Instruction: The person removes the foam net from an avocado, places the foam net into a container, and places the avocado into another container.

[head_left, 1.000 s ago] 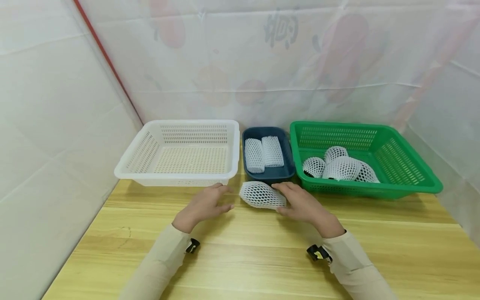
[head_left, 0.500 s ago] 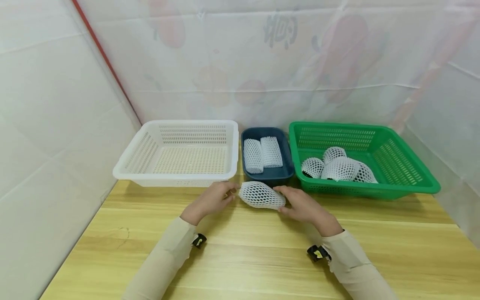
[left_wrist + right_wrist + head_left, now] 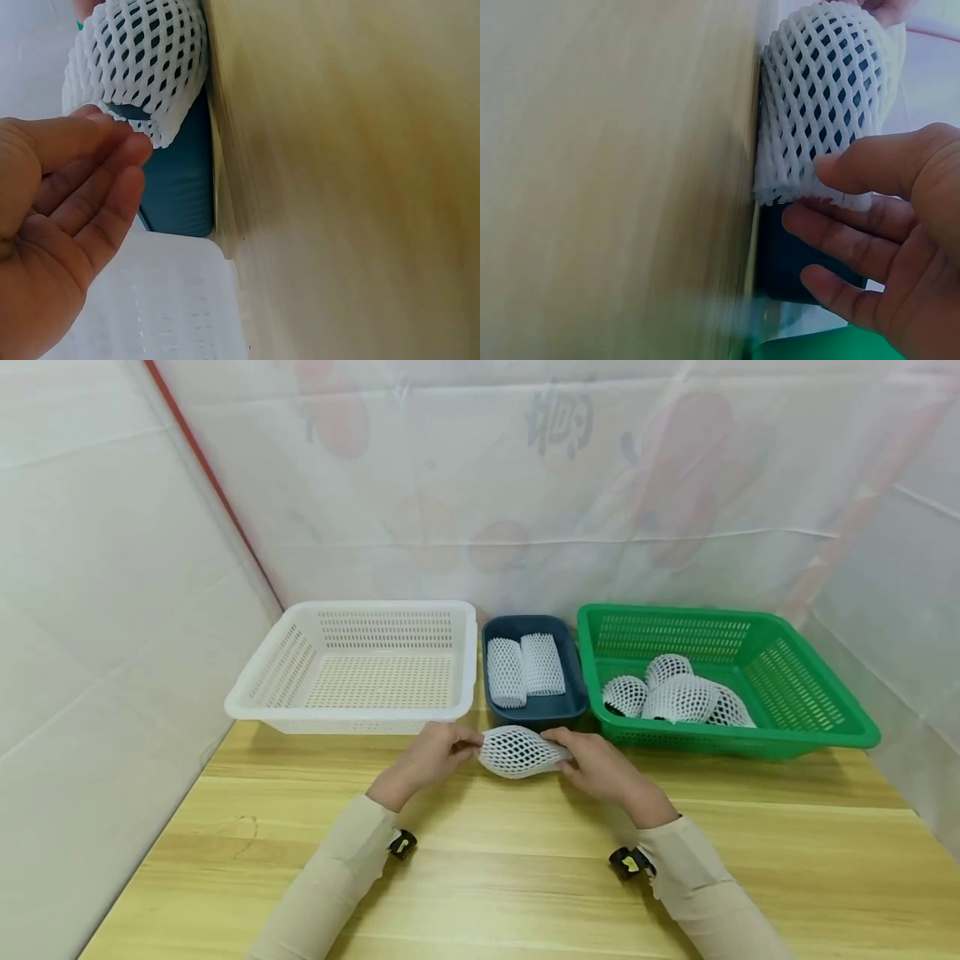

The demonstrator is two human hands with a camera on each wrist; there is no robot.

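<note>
A white foam net sleeve (image 3: 517,753), puffed out in the middle, spans the gap between both hands just in front of the navy tray (image 3: 534,717). Dark colour shows through its mesh. My left hand (image 3: 429,758) pinches its left end; in the left wrist view the thumb and fingertips meet at the edge of the sleeve's opening (image 3: 154,129). At the other end my right hand (image 3: 603,768) pinches the rim, thumb on the near side and a finger behind it, as the right wrist view of the sleeve (image 3: 821,97) shows.
Two rolled foam net sleeves (image 3: 506,672) lie in the navy tray. To its left stands a white slotted basket (image 3: 348,725), to its right a green basket (image 3: 742,741) with several net-wrapped pieces (image 3: 681,697). All stand on a wooden table (image 3: 510,877) before a fabric backdrop (image 3: 450,485).
My left hand has come right, from apart from the sleeve to pinching its left end. The right end has narrowed in my right hand's fingers. Trays and baskets have stayed put.
</note>
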